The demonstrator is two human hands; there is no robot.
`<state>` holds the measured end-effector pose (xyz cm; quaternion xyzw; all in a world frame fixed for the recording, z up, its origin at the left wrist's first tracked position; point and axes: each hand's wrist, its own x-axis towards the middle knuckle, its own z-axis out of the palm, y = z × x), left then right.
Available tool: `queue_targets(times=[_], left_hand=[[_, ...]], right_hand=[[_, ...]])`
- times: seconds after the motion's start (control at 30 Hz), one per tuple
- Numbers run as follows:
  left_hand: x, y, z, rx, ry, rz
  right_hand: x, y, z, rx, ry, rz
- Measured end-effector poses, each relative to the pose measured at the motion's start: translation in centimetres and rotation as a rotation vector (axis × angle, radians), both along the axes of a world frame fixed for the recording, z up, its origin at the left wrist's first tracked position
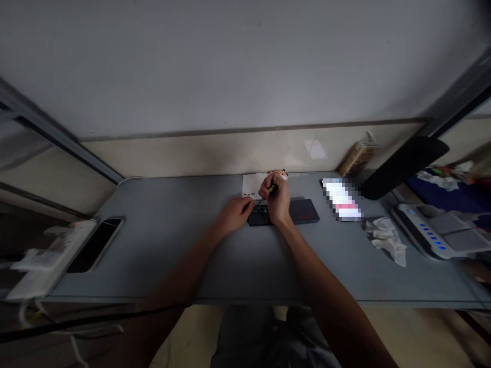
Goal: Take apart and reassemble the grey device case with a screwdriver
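My right hand [279, 198] is wrapped round the black and yellow-green handle of a screwdriver [272, 187]. Its thin shaft slants down and left toward a small dark device [258, 219], which has an open case with greenish circuitry inside. My left hand [236, 212] is at the device's left end, thumb and fingers pressed together; a dark bit shows between them, too small to name. Behind the hands lies a white paper [253, 182] with several tiny dark pieces, apparently screws, along its front edge. A flat dark panel [304, 210] lies just right of my right hand.
Right of the panel lies a lit phone [341, 200], then crumpled tissue [385, 239] and a white device with blue lights [425, 230]. A black cylinder [404, 166] leans near a carton [358, 157]. Another phone [95, 245] and a power strip [71, 245] are left.
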<state>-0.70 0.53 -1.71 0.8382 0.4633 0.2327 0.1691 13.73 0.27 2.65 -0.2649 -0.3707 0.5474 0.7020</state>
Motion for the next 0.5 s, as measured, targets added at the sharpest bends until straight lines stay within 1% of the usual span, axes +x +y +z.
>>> queue_targets(times=[0.17,0.27,0.43,0.5], left_hand=[[-0.01,0.01,0.00,-0.003,-0.012,-0.001],[0.01,0.04,-0.06,-0.004,0.009,0.003],[0.03,0.05,-0.18,0.000,0.013,0.008],[0.03,0.04,-0.21,0.001,0.013,0.010]], right_hand=[[0.16,0.08,0.38,-0.050,-0.043,-0.031],[0.01,-0.03,0.26,-0.036,-0.079,-0.049],[-0.19,-0.29,-0.12,-0.013,-0.122,-0.018],[-0.13,-0.30,-0.14,-0.013,-0.132,-0.039]])
